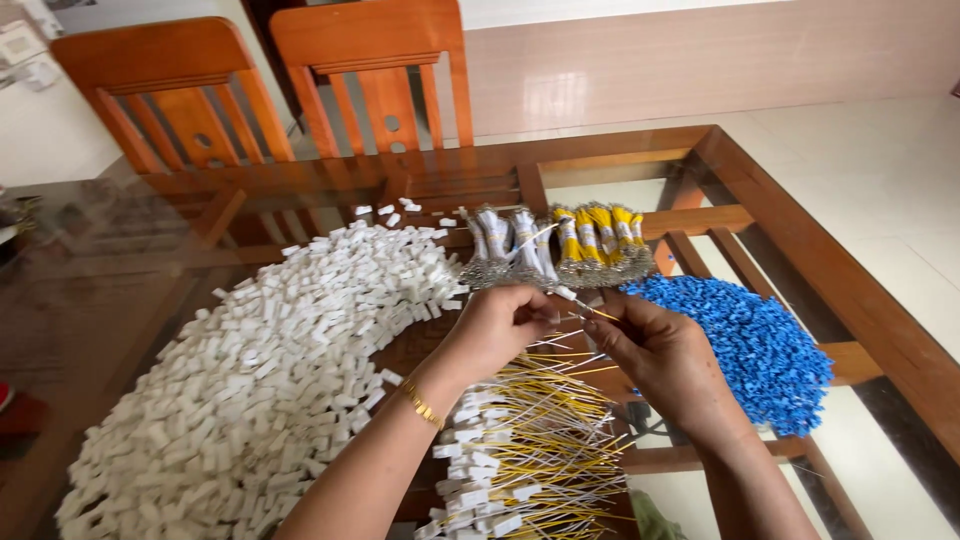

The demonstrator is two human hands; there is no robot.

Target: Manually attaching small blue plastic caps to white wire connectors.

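Observation:
My left hand (pixel 497 328) pinches a small white plastic connector (pixel 565 293) at its fingertips, above the glass table. Facing it, my right hand (pixel 665 362) holds a thin yellow wire (pixel 598 314) whose end meets the connector. Under both hands lies a heap of finished yellow and white wires with white connectors (pixel 520 455). A big pile of loose white connectors (pixel 270 370) spreads to the left. To the right sits a pile of blue connectors (pixel 755 345).
Bundles of white wires (pixel 510 245) and yellow wires (pixel 598 240) lie at the back of the glass-topped wooden table (pixel 800 240). Two wooden chairs (pixel 250 90) stand behind it. Pale tiled floor shows beyond the right edge.

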